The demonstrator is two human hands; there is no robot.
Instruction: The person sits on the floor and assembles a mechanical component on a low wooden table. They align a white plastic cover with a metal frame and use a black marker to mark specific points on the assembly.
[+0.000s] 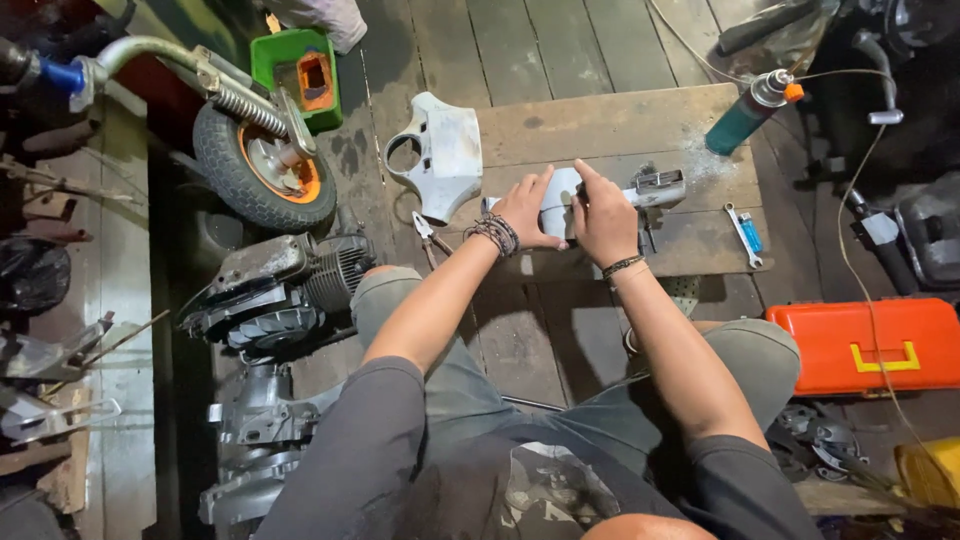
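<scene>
Nearest the camera: person's torso in a dark shirt and grey shorts, seated on the plank floor (560, 40), knees either side of a low wooden board used as the surface (600, 125).

Big items first. Scooter front wheel (262, 165) with fork and spring lies on its side at upper left, off the machine. Engine block (275, 290) sits below it, also loose. Orange toolbox (868, 345) at right, lid shut. White headset cover (437, 152) lies on the surface's left edge, separate from everything, nothing mounted in it.

Work piece: small white plastic cover (560, 200) at the middle of the surface, under both hands. Left hand (524, 210) is spread open and pressed flat on its left end, holding it down. Right hand (603, 215) is curled over its right part, forefinger stretched forward; can't tell whether it pinches anything. A grey metal switch-like fitting (655, 188) touches the cover's right end; joined or just abutting, can't tell.

Small stuff: teal spray can (748, 112) lying at the surface's far right corner, blue-handled spanner (745, 235) just right of the hands, pliers (430, 238) just left of them; all untouched.

Status, my read: strip-down looks largely done, since wheel, engine and covers are all apart. Current step is on the small cover and looks mid-way; no tool in hand. Reassembly not started.
</scene>
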